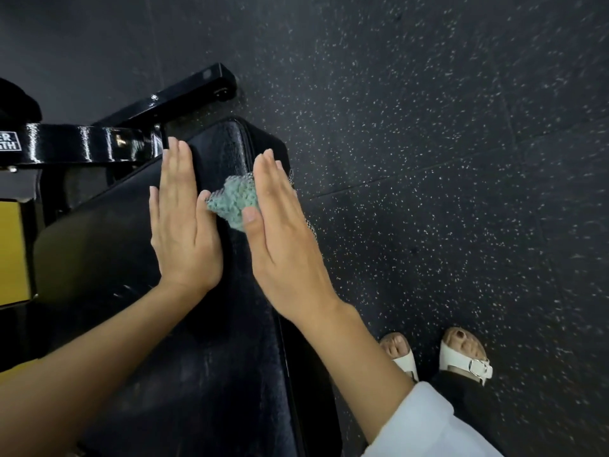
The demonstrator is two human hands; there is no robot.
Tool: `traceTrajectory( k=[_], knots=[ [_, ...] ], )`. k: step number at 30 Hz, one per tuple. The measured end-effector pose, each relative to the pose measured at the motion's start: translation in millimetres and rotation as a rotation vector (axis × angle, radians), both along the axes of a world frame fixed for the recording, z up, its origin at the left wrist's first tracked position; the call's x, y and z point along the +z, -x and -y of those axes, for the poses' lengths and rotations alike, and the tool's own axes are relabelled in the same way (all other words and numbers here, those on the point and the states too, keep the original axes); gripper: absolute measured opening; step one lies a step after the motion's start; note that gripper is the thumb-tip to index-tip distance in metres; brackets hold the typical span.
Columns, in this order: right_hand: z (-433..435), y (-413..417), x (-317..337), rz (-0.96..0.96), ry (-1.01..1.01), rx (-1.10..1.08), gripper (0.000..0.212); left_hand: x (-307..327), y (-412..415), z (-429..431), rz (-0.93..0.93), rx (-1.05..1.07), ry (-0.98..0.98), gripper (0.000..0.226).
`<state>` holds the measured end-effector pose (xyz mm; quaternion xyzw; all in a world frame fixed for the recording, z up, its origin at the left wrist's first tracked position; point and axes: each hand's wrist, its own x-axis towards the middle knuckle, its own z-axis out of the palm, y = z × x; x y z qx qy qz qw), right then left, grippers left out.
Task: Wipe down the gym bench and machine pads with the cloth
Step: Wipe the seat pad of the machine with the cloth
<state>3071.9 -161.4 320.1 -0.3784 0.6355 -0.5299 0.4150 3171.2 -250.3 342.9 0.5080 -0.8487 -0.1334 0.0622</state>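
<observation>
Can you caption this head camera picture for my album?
Right hand presses green cloth on black bench pad; left hand rests beside.

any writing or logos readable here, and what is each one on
"ER": top line of a white-edged label on the shiny black frame bar, cut off by the picture's left edge.
"TH": bottom line of the same label, also cut off; the letter before it is too unclear to read.
No text shows on the bench pad, cloth, yellow panel or sandals.
</observation>
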Motion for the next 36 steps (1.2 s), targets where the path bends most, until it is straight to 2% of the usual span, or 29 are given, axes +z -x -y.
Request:
traceTrajectory(
  k=[4, 11, 15, 24, 30, 36],
  knots=[
    [22, 14, -5, 0.11, -0.007, -0.009, 0.056, -1, 0, 0, -0.014, 0.0, 0.0, 0.061],
    [57, 36, -10, 0.089, 0.009, -0.011, 0.053, -3, 0, 2, -0.007, 0.002, 0.009, 0.06],
    [38, 28, -9, 0.087, 0.011, 0.028, 0.061, -1, 1, 2, 0.005, 0.004, 0.01, 0.058],
    [-21, -2, -9, 0.069, 0.041, 0.054, 0.057, -1, 2, 1, 0.022, 0.004, 0.01, 0.063],
    [8, 8, -12, 0.117, 0.069, 0.001, 0.057, 0, 2, 1, 0.02, 0.006, 0.006, 0.061],
    [47, 27, -14, 0.08, 0.046, -0.017, 0.054, 0, 3, 1, 0.019, 0.019, 0.01, 0.06]
  ],
)
